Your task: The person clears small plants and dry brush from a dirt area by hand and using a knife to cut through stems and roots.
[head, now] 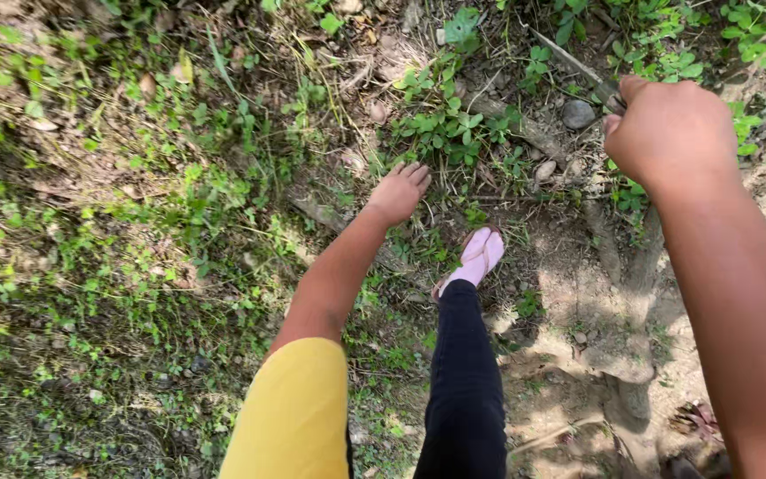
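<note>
At two o'clock, the right hand (671, 131) is pressed shut around a thin stick (569, 55). The left hand (398, 192) reaches down, fingers loose, touching weeds (443, 124).

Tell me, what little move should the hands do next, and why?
Probably the left hand should close on the small green weeds just ahead of its fingertips. It reaches down open and holds nothing, while the right hand is raised in a tight grip on a thin tool, whose blade end points toward that same patch. Holding the stems first would likely steady them.
</note>
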